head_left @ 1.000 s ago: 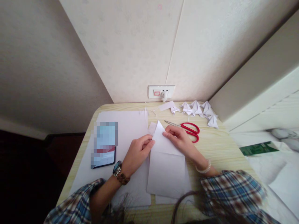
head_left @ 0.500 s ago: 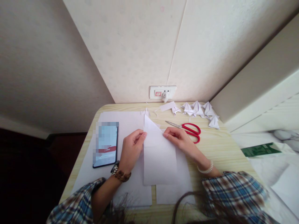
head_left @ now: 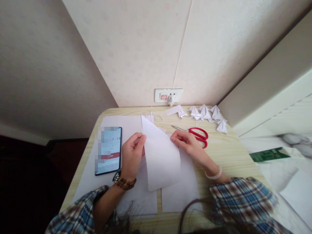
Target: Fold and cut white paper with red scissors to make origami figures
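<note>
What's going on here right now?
A person holds a white sheet in both hands: the left hand pinches its left edge, the right hand its slanted right edge. Its far end comes to a point. The phone lies to the left on more paper. The scissors rest on the table, partly behind the right hand, and folded pieces sit along the far right.

Left hand (head_left: 132,151) and right hand (head_left: 184,141) both pinch, slightly apart.
</note>
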`<state>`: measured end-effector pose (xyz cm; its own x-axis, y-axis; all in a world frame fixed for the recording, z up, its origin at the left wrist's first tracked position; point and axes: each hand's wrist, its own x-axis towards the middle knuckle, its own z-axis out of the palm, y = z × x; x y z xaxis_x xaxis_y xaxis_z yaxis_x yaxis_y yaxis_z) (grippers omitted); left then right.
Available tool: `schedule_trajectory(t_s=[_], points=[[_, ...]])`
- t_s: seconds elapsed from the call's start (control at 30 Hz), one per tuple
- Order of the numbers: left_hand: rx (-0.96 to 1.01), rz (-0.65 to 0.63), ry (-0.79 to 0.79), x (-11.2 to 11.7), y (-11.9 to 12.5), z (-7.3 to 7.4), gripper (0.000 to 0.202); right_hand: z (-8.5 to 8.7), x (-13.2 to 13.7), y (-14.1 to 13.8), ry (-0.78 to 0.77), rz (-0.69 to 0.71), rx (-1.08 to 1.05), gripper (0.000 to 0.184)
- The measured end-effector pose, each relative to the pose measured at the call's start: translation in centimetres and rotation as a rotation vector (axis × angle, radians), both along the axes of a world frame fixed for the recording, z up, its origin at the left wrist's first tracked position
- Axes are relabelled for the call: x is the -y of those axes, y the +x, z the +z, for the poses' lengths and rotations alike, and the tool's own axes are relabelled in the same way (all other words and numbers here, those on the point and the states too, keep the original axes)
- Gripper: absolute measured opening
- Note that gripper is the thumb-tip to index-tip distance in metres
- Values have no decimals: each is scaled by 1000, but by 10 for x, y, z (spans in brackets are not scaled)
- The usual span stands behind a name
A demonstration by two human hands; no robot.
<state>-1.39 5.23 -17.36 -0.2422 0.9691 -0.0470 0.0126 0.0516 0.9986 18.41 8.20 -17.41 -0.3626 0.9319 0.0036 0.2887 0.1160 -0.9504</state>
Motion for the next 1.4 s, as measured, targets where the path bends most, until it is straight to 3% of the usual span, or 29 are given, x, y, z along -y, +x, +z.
schedule_trajectory(t_s=[0.2,0.33,0.5,0.7,1.0,1.4], points=[[24,-3,20,-3,-1,-2,20,-2,-1,0,-11,-30,-22,24],[28,-33,42,-3,-1,-2,10,-6,-2,1,-21,-89,-54,26],[-21,-30,148,-1,-1,2,44,-7,-3,1,-66,-129,-126,28],[-226,-89,250,0,-3,2,26,-8,-4,3,-147,-112,-197,30],[-331,138,295,-3,-9,5,5,-7,-3,3,-117,-115,-298,21],[-67,-258,0,1,1,0,12,-14,-1,7,43,-267,-339,33]])
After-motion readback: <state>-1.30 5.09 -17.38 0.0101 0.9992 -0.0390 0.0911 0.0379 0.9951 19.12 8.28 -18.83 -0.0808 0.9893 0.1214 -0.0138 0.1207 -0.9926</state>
